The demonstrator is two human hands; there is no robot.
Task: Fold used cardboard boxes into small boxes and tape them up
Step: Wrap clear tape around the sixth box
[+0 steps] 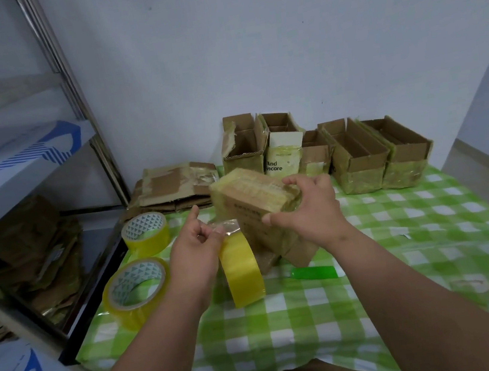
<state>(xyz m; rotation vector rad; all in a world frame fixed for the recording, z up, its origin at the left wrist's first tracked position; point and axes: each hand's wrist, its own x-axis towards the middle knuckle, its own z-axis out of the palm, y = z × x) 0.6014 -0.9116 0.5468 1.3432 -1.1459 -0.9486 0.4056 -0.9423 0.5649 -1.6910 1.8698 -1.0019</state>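
A small brown cardboard box (252, 203), its top banded with yellowish tape, stands tilted on the green checked tablecloth (404, 257). My right hand (306, 211) grips the box's near right end, thumb below and fingers over the top. My left hand (193, 246) holds a yellow tape roll (243, 272) on edge and pinches its clear pulled-out strip (225, 227), which stretches toward the box. My left index finger points away from me.
Two more yellow tape rolls (146, 233) (137, 291) lie at the left. A green cutter (313, 273) lies near the box. Flattened cardboard (174, 185) and several open taped boxes (358, 153) line the wall. A metal shelf (17, 186) holding cardboard stands left.
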